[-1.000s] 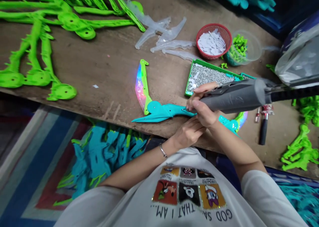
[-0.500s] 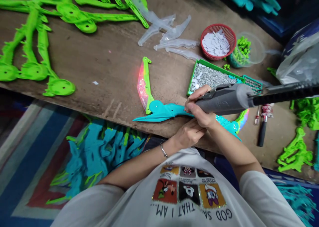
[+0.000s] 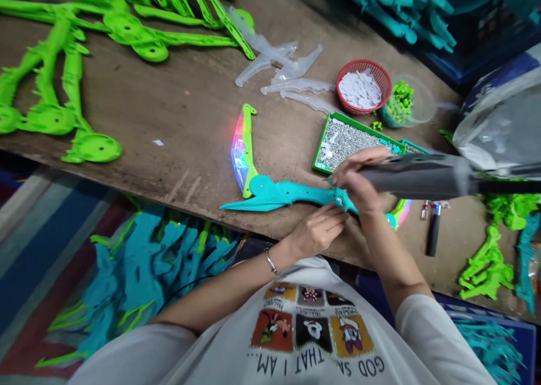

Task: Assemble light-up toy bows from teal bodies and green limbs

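Note:
A teal toy bow (image 3: 274,193) with lime-green limbs lies along the table's near edge. The clear panel (image 3: 239,148) on its left limb glows pink, yellow and blue. My left hand (image 3: 319,230), with a bracelet at the wrist, is closed at the bow's middle, its fingertips on the teal grip. Wrapped round a grey power screwdriver (image 3: 422,176), my right hand (image 3: 359,173) is just above the same spot. The driver's tip is hidden behind my fingers. My right forearm covers part of the bow's right side.
Behind the bow stands a green tray (image 3: 355,140) of screws. Farther back are a red basket (image 3: 364,86) of white pieces and a clear tub (image 3: 408,103) of green bits. Lime-green parts (image 3: 95,148) lie left; a black-handled screwdriver (image 3: 434,230) lies right. Teal parts (image 3: 147,261) are piled below the table.
My right hand and the power screwdriver have shifted right, uncovering more of the bow's grip. The left panel's glow went from mostly pink to several colours. The view has shifted slightly.

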Action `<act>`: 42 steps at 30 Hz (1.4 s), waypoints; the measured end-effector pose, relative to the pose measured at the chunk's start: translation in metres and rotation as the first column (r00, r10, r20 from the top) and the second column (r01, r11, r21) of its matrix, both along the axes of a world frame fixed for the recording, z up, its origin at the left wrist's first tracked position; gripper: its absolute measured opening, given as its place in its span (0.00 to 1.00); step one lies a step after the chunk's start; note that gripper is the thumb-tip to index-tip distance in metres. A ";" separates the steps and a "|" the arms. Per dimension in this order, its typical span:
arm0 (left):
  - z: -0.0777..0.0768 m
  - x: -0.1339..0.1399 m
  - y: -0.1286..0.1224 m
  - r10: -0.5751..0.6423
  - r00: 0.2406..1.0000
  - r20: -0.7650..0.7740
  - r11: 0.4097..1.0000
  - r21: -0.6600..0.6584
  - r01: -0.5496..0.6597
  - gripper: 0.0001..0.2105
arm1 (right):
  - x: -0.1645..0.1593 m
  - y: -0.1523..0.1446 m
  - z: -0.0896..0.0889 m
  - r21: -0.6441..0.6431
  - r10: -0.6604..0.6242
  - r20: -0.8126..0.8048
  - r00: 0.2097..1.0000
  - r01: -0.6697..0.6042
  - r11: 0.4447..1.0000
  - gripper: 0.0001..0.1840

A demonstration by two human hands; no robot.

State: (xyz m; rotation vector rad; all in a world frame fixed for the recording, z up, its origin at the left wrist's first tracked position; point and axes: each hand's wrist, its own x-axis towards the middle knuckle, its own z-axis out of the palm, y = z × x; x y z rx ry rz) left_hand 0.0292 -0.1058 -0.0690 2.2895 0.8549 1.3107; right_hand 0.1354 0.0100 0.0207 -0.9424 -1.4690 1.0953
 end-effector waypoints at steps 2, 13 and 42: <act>0.002 0.000 0.001 0.007 1.000 0.031 1.000 0.017 -0.007 0.13 | 0.015 0.010 0.004 0.107 -0.228 -0.067 0.971 0.234 0.966 0.20; 0.002 0.000 0.000 0.013 1.000 0.014 1.000 0.019 -0.013 0.11 | 0.038 0.028 -0.022 0.138 -0.405 -0.067 0.912 0.411 0.901 0.19; -0.017 0.005 -0.004 -0.103 0.954 -0.281 0.995 -0.039 0.096 0.11 | -0.069 -0.035 0.007 -0.071 0.069 -0.158 0.985 -0.081 0.994 0.19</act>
